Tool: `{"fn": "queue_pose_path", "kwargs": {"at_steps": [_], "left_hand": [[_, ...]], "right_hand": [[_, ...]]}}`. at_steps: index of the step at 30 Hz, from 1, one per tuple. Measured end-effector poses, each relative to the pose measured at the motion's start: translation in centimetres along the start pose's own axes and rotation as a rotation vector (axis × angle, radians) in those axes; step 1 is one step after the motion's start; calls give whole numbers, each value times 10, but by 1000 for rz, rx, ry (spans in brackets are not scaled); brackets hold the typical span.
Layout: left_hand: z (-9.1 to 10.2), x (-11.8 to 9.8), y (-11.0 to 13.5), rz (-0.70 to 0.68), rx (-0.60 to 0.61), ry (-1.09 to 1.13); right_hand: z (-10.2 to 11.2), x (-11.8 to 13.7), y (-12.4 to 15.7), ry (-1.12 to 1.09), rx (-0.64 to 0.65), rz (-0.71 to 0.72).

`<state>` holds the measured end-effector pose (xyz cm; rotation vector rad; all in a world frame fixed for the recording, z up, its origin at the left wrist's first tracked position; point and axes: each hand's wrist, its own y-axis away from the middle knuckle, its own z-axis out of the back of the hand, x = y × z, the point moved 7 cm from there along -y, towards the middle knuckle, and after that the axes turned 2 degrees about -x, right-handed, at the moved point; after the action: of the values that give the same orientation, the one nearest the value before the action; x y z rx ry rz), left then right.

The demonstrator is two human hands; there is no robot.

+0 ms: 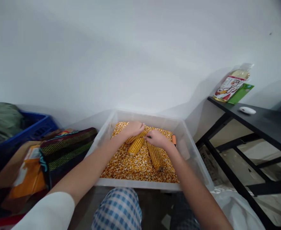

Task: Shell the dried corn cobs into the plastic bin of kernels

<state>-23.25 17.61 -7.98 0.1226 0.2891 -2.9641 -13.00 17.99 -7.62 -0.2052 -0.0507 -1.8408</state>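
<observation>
Loose yellow corn kernels (pixel 138 171) lie deep in a whitish plastic bin (pixel 115 183) in front of me. My left hand (pixel 134 128) is curled over the upper end of a corn cob (pixel 136 146) lying slantwise on the kernels. Close by on the right, my right hand (pixel 156 138) has its thumb and fingers pinched together near that cob's upper end; what is between them is too small to tell. A second corn cob (pixel 155 156) lies below the right hand. Part of another cob (pixel 130 140) shows under my left wrist.
An orange-ended object (pixel 173 139) sits at the bin's right side. Left are a dark mesh bag (pixel 68 150), an orange package (pixel 32 172) and a blue crate (pixel 40 126). Right, a black table (pixel 269 119) carries a bottle (pixel 233 83), a green box (pixel 241 93) and a white object (pixel 247 110).
</observation>
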Motion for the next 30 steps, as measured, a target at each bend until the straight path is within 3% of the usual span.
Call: {"fn": "queue_pose_path", "kwargs": {"at_steps": [4,8,13,17,23,25,30], "left_hand": [[10,29,0,120,-41,58],[11,38,-1,166,-45,57],[9,29,-2,120,-42,51],[6,18,0,58,-23,47],[3,2,2,-15,11,63],[3,6,2,2,5,65],[10,32,-2,83,-63,89]], "right_hand": [[5,3,-1,-49,-89,-11],[2,0,-5,-59,-161,-70],[0,0,-7,-5,-156,-96],[-3,2,-8,-26,-132,-29],[-31,15,-10,-103,91,107],[-27,15,-9,-127,74,92],[1,4,-4,-170,-126,-7]]}}
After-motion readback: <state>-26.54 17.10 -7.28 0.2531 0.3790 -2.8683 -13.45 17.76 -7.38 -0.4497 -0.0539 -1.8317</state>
